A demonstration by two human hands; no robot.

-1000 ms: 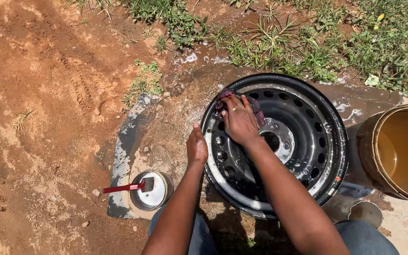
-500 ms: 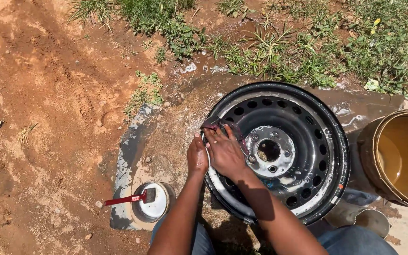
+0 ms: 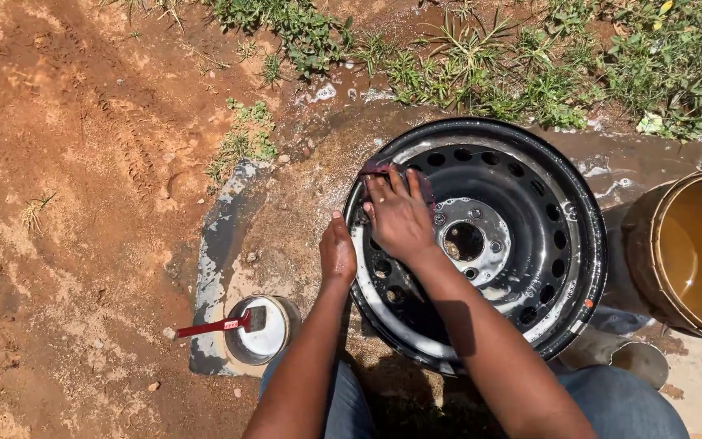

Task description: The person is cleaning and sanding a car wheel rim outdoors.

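The right hand (image 3: 400,218) lies flat, fingers spread, pressing a dark reddish scrubbing pad (image 3: 393,172) against the inner upper-left wall of the black steel wheel rim (image 3: 530,325) — a pressing grip more than a clenched one, with the pad mostly hidden beneath the fingers. The left hand (image 3: 338,254) grasps the rim's near left edge, fingers curled over the lip to steady it. The rim lies flat on wet ground, its face streaked with white suds, the hub hole (image 3: 463,241) just beside the right wrist.

Outward from there: a small round tin (image 3: 279,335) with a red-handled brush (image 3: 214,327) resting across it sits near the left forearm, on a grey strip of sheet (image 3: 214,244). A tan bucket (image 3: 637,244) of murky water stands just beside the rim's right edge, with grass (image 3: 530,73) beyond.

As for risk, I judge the soapy metal slippery — the pad could skid from under the flat palm and knuckles could catch the vent holes; the left hand's hold could also slide on the wet lip, letting the rim shift on the mud toward the bucket
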